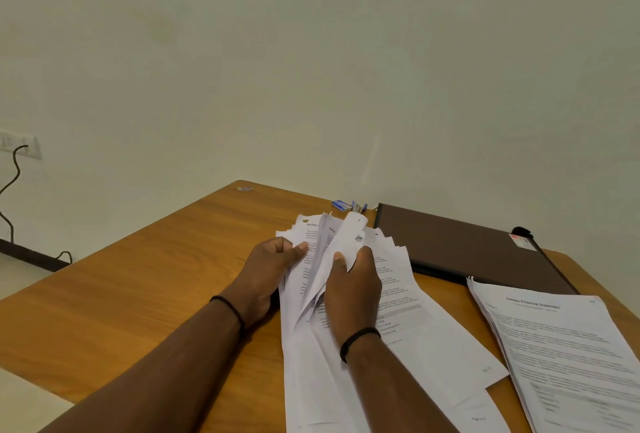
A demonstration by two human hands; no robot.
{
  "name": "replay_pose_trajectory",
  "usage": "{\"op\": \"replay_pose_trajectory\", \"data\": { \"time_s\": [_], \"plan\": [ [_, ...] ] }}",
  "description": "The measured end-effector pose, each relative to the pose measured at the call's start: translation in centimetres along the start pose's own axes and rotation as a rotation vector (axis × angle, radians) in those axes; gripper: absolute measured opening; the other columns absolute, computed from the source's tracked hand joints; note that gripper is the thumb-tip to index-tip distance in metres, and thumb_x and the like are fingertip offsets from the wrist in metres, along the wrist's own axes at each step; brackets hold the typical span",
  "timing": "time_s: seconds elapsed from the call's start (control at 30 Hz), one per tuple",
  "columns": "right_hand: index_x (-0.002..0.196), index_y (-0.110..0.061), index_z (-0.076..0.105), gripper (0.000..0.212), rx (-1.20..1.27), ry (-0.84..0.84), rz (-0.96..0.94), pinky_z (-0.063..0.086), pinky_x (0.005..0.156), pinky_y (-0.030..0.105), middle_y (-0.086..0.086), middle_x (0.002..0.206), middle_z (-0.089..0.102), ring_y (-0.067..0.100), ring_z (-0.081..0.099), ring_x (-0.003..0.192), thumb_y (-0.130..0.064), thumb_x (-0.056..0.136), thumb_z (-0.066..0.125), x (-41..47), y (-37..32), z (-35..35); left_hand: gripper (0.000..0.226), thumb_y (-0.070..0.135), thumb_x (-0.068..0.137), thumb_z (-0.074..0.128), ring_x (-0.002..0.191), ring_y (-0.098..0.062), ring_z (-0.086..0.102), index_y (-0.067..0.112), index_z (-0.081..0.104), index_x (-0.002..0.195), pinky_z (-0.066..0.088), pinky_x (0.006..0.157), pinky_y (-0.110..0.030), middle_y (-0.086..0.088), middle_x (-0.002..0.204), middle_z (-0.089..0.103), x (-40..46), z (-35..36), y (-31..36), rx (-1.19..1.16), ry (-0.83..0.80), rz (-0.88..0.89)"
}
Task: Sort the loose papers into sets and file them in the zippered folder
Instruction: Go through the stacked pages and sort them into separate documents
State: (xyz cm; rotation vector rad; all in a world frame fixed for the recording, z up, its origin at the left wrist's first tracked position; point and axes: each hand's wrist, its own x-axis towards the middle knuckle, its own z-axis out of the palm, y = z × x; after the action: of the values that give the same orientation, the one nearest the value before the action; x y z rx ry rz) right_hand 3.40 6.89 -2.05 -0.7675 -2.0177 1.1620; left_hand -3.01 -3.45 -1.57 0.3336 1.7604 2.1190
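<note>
A wooden table point(145, 280) fills the lower part of the view, set against a pale wall. The landmark on it is the zippered folder point(460, 245), dark brown, lying flat and closed at the table's far right edge beside the wall.

Just in front of the folder, overlapping its near right corner, lies a sorted stack of papers point(568, 356), printed face up with a bold heading at the top. To the left of the folder, a fanned bundle of loose papers point(408, 335) spreads across the table, its far ends raised and splayed close to the folder's left corner.

The left hand point(273, 261) grips the left part of that bundle, thumb pressed across the top sheet and fingers curled behind. The right hand point(353, 280) holds sheets nearer the folder, its thumb on the face of a lifted sheet and the fingers wrapped around the pages. Each wrist carries a thin black band.

Beyond the folder's far left corner, against the wall, sits a small blue stapler point(360, 206) with a blue box point(341, 204) beside it.
</note>
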Motion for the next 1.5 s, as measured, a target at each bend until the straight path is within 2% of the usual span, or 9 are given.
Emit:
{"op": "replay_pose_trajectory", "data": {
  "time_s": [0.5,0.6,0.67,0.8,0.9,1.03,1.13,1.23,1.5],
  "plan": [
    [0.134,-0.014,0.048,0.037,-0.025,0.015,0.01,0.053,0.085,0.026,0.005,0.139,0.055,0.023,0.06,0.118,-0.028,0.1,0.051,-0.1,0.1,0.4,0.023,0.007,0.085,0.075,0.065,-0.017,0.074,-0.007,0.065,0.1,0.056,0.051,-0.025,-0.003,0.084,0.076,-0.6,0.3,0.1,0.139,0.071,0.033],
    [0.101,-0.014,0.055,0.014,-0.039,0.004,-0.024,0.047,0.063,0.011,0.003,0.115,0.065,0.019,0.063,0.097,-0.028,0.099,0.054,-0.1,0.4,0.3,0.027,0.014,0.083,0.078,0.086,-0.032,0.071,-0.002,0.059,0.073,0.056,0.069,-0.034,-0.013,0.093,0.073,0.2,0.1,-0.6,0.336,0.195,0.102],
    [0.088,-0.02,0.049,0.017,-0.118,0.011,-0.096,0.04,0.056,0.008,0.001,0.105,0.067,0.014,0.063,0.086,-0.032,0.098,0.054,-0.2,0.3,-0.2,0.035,0.019,0.078,0.082,0.118,-0.031,0.057,0.01,0.051,0.063,0.05,0.09,-0.04,-0.01,0.13,0.063,0.6,-0.2,-1.0,0.58,0.324,0.215],
    [0.086,-0.021,0.059,0.016,-0.427,0.178,-0.412,0.053,0.058,0.027,-0.002,0.081,0.068,0.013,0.063,0.066,-0.035,0.091,0.065,-0.6,-0.3,-0.3,0.022,0.025,0.076,0.082,0.139,-0.027,0.034,0.015,0.062,0.077,0.037,0.106,-0.048,-0.002,0.157,0.038,0.2,-0.2,-0.8,0.802,0.478,0.459],
    [0.067,-0.016,0.061,0.027,-0.607,0.292,-0.619,0.044,0.043,0.028,0.0,0.052,0.055,0.016,0.051,0.042,-0.021,0.065,0.088,-1.1,-1.0,0.5,0.019,0.021,0.08,0.074,0.127,-0.027,0.047,0.018,0.058,0.07,0.044,0.1,-0.048,-0.005,0.142,0.051,0.0,0.2,-0.6,0.881,0.537,0.586],
    [0.059,-0.019,0.06,0.037,-0.695,0.184,-0.628,0.043,0.041,0.029,-0.001,0.047,0.054,0.018,0.052,0.038,-0.026,0.052,0.095,-1.5,-1.3,0.6,0.021,0.011,0.085,0.07,0.074,-0.019,0.054,0.013,0.052,0.073,0.044,0.056,-0.027,-0.001,0.095,0.056,-0.9,0.2,1.6,0.919,0.567,0.84],
    [0.077,-0.022,0.061,0.036,-0.61,0.004,-0.547,0.043,0.051,0.03,-0.001,0.068,0.065,0.014,0.058,0.055,-0.058,0.08,0.067,-1.6,-0.7,-0.2,0.02,0.012,0.09,0.066,0.065,-0.014,0.046,0.011,0.051,0.076,0.032,0.051,-0.018,0.0,0.084,0.051,-1.8,-0.7,4.8,0.906,0.644,0.938],
    [0.084,-0.028,0.047,0.037,-0.503,-0.085,-0.442,0.039,0.062,0.025,-0.007,0.078,0.056,0.007,0.047,0.069,-0.061,0.096,0.036,-1.6,0.2,-1.1,0.018,0.019,0.096,0.059,0.059,-0.007,0.047,0.012,0.051,0.082,0.029,0.05,-0.015,0.004,0.075,0.052,-3.1,-1.7,7.8,0.769,0.704,0.921],
    [0.091,-0.018,0.058,0.034,-0.1,0.36,-0.673,0.047,0.038,0.031,-0.003,0.057,0.057,0.015,0.055,0.045,-0.046,0.099,0.04,-1.5,-7.6,-3.2,0.013,0.025,0.104,0.043,0.06,-0.005,0.061,0.014,0.049,0.1,0.043,0.047,-0.013,0.011,0.077,0.058,-6.7,-2.2,10.4,0.569,0.544,0.874]
  ]
}}
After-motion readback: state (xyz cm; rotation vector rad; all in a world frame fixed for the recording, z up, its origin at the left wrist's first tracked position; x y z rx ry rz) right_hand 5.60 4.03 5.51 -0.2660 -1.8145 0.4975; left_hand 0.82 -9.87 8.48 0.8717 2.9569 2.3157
